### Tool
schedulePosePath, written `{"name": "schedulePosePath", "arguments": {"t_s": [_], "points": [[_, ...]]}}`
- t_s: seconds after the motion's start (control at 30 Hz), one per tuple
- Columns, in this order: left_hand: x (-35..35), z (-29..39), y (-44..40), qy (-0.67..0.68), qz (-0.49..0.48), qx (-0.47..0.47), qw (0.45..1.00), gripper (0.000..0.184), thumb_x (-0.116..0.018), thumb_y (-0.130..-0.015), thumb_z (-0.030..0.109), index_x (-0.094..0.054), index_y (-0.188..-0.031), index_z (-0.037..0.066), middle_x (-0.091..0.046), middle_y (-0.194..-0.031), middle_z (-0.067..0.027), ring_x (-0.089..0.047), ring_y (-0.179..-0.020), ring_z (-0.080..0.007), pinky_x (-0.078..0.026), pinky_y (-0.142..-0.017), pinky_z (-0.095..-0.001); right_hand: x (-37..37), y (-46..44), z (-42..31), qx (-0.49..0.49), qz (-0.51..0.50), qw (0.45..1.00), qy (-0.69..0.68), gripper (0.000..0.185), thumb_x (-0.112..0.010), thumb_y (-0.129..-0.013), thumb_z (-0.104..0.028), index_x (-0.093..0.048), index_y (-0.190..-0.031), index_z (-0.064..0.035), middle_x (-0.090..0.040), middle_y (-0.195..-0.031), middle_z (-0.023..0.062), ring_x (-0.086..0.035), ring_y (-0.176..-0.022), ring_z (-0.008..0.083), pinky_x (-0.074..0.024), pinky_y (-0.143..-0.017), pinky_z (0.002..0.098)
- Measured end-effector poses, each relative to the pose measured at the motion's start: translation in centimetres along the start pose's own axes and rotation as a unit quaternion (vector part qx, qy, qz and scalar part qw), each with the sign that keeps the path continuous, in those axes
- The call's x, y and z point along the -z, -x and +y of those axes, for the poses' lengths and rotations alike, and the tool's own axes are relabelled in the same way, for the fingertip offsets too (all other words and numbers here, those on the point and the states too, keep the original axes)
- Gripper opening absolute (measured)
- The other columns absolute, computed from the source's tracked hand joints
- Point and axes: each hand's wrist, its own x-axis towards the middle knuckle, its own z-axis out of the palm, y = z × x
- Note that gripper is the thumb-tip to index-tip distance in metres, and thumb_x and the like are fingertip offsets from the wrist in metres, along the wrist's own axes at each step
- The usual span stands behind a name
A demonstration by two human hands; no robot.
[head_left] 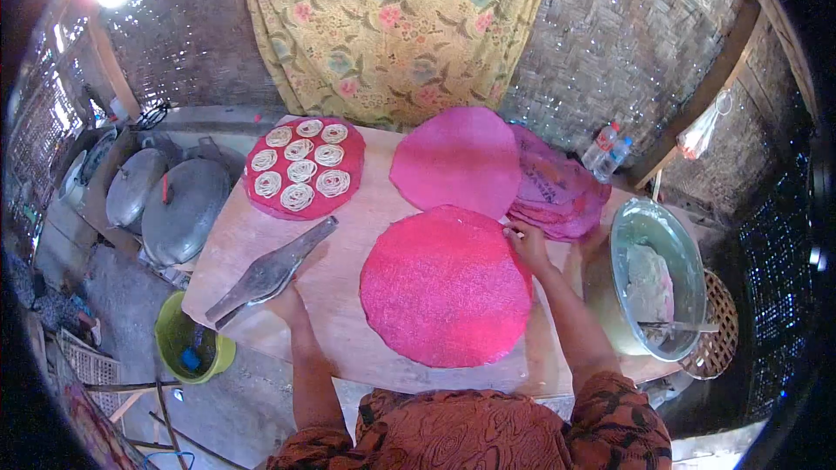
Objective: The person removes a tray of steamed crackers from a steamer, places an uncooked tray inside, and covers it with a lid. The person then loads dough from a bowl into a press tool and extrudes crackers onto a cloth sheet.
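My left hand is closed around a long, dark grey hand press, wide in the middle with narrow ends, held low over the left part of the table. My right hand has its fingers pinched at the upper right edge of a round, bright pink mat in front of me. Behind that mat lies another round pink mat, partly overlapped. A red-pink round mat at the far left bears several white coils of thin strands.
A stack of purple-pink mats sits behind on the right, near two plastic bottles. A large basin holds pale dough and a utensil. Lidded pots stand left; a yellow-green bucket is below the wooden table.
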Motion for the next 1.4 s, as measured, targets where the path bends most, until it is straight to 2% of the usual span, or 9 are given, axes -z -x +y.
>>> {"name": "schedulePosePath", "arguments": {"t_s": [0.3, 0.37, 0.47, 0.6, 0.77, 0.87, 0.93, 1.13, 1.4], "points": [[-0.2, 2.4, 0.0, 0.061, -0.015, 0.059, 0.996, 0.024, -0.068, -0.074, 0.007, -0.061, -0.094, -0.004, -0.062, -0.088, -0.0100, -0.058, -0.077, -0.0212, -0.048, -0.074, -0.0356, 1.3, 3.3, -5.0, 0.105, 0.076, 0.974, 0.187, 0.018, -0.065, -0.082, -0.014, -0.066, -0.097, -0.0057, -0.063, -0.095, 0.0144, -0.059, -0.094, 0.0336, -0.0476, -0.079, 0.0393], [-0.9, 3.3, 0.1, 0.095, 0.003, 0.059, 0.994, 0.024, -0.067, -0.073, 0.006, -0.060, -0.093, -0.005, -0.062, -0.088, -0.0104, -0.057, -0.078, -0.0213, -0.047, -0.074, -0.0356, 1.6, 6.0, -8.3, 0.159, 0.039, 0.967, 0.194, 0.021, -0.068, -0.079, -0.016, -0.064, -0.099, -0.0086, -0.060, -0.101, 0.0139, -0.056, -0.099, 0.0329, -0.0450, -0.084, 0.0412], [-0.9, 3.1, 0.8, 0.058, 0.059, 0.004, 0.997, 0.009, -0.061, -0.079, 0.008, -0.057, -0.083, 0.000, -0.057, -0.076, -0.0054, -0.054, -0.066, -0.0155, -0.045, -0.057, -0.0282, -0.5, 12.2, -9.8, 0.164, -0.156, 0.971, 0.070, 0.025, -0.068, -0.078, -0.020, -0.063, -0.101, -0.0100, -0.059, -0.103, 0.0131, -0.056, -0.096, 0.0312, -0.0427, -0.086, 0.0425], [-0.5, 3.4, 0.2, 0.050, -0.004, -0.007, 0.999, 0.013, -0.063, -0.078, 0.005, -0.058, -0.087, -0.003, -0.060, -0.082, -0.0080, -0.056, -0.070, -0.0180, -0.046, -0.064, -0.0309, -2.6, 19.1, -14.9, 0.243, -0.249, 0.924, 0.156, 0.022, -0.064, -0.080, -0.025, -0.063, -0.098, -0.0112, -0.058, -0.106, 0.0102, -0.052, -0.103, 0.0298, -0.0387, -0.089, 0.0439], [-0.5, 5.2, 0.8, 0.130, -0.016, 0.038, 0.991, 0.013, -0.063, -0.075, 0.004, -0.060, -0.084, -0.005, -0.063, -0.083, -0.0086, -0.058, -0.070, -0.0198, -0.048, -0.070, -0.0339, -3.8, 20.9, -14.2, 0.237, -0.173, 0.924, 0.243, 0.018, -0.063, -0.079, -0.025, -0.062, -0.091, -0.0112, -0.057, -0.100, 0.0078, -0.050, -0.098, 0.0287, -0.0376, -0.083, 0.0454], [-0.6, 4.4, 0.2, 0.050, -0.028, 0.027, 0.998, 0.009, -0.063, -0.074, 0.005, -0.061, -0.079, -0.003, -0.063, -0.076, -0.0080, -0.058, -0.067, -0.0194, -0.047, -0.068, -0.0341, -3.7, 21.3, -14.4, 0.202, -0.066, 0.959, 0.185, 0.016, -0.066, -0.077, -0.023, -0.061, -0.087, -0.0115, -0.056, -0.091, 0.0063, -0.050, -0.088, 0.0258, -0.0365, -0.075, 0.0436], [-0.4, 4.8, 0.5, 0.011, -0.032, 0.006, 0.999, 0.008, -0.063, -0.074, 0.006, -0.062, -0.076, -0.002, -0.063, -0.072, -0.0078, -0.058, -0.066, -0.0200, -0.046, -0.067, -0.0343, -3.1, 22.0, -15.1, 0.298, -0.019, 0.937, 0.180, 0.014, -0.067, -0.076, -0.020, -0.061, -0.086, -0.0125, -0.056, -0.090, 0.0050, -0.051, -0.087, 0.0239, -0.0362, -0.076, 0.0420], [-0.3, 6.6, 0.9, 0.008, -0.024, -0.005, 1.000, 0.009, -0.061, -0.072, 0.004, -0.063, -0.079, -0.002, -0.064, -0.076, -0.0085, -0.059, -0.069, -0.0208, -0.047, -0.069, -0.0340, -5.7, 24.0, -13.1, 0.260, -0.127, 0.917, 0.275, 0.013, -0.065, -0.078, -0.022, -0.062, -0.088, -0.0152, -0.056, -0.091, 0.0032, -0.051, -0.086, 0.0222, -0.0362, -0.075, 0.0430], [-0.1, 6.7, 1.2, 0.057, -0.024, -0.001, 0.998, 0.012, -0.063, -0.070, 0.000, -0.064, -0.082, -0.002, -0.066, -0.081, -0.0094, -0.061, -0.076, -0.0221, -0.048, -0.074, -0.0337, -6.6, 24.8, -13.1, 0.281, -0.083, 0.898, 0.328, 0.021, -0.059, -0.080, -0.024, -0.061, -0.096, -0.0121, -0.054, -0.097, 0.0031, -0.050, -0.091, 0.0229, -0.0354, -0.082, 0.0453]]}}
